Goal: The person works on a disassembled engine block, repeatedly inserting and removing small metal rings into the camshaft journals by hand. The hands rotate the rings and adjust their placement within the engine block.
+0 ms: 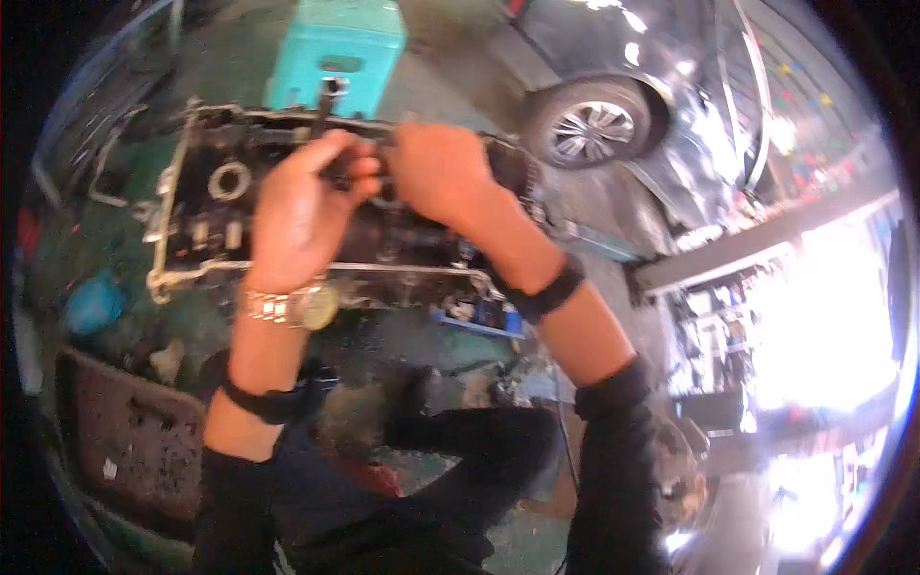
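My left hand (305, 201), with a metal watch on its wrist, is curled over a dark engine cylinder head (199, 240). My right hand (441, 177) is closed just to its right, fingertips hidden and blurred, close to the left fingers. What either hand holds between the fingers I cannot make out. A tool with a chrome end (333, 86) sticks up behind my left thumb; its lower part is hidden. A pale ring (230, 180) shows on the engine part left of my hands.
A turquoise crate (335, 38) stands beyond the engine part. A dark car (671, 96) is at upper right. A blue tray of small parts (479, 316), a blue bundle (94, 305) and a dark panel (125, 450) lie around me. A metal beam (719, 249) runs at right.
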{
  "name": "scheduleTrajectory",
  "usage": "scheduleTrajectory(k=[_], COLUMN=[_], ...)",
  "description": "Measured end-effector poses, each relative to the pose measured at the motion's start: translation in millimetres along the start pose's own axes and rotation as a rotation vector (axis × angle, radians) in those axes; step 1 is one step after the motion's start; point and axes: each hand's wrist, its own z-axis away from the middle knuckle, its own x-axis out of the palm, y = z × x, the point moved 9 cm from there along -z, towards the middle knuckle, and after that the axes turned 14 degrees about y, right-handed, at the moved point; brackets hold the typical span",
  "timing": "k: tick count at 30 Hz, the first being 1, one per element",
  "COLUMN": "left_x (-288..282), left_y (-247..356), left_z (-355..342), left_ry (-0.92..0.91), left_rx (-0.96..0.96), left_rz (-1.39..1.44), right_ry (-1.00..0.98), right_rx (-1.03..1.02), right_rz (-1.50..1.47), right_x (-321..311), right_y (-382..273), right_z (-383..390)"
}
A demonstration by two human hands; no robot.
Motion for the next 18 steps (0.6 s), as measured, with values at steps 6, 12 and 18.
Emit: scheduleTrajectory(k=[6,12,18], left_x=[1,1,2], left_y=[-2,-9,-16], left_z=[3,5,6], left_ry=[0.035,0.029,0.048], left_rx=[0.006,-0.01,-0.018], left_rz=[-0.092,-0.109,-0.129], right_ry=[0.275,0.2,0.029], right_rx=[-0.142,-0.101,0.035], right_rz=[-0.139,-0.1,-0.073], right_x=[-21,-14,-8], right_y=[-8,-8,-3], right_z=[12,8,4])
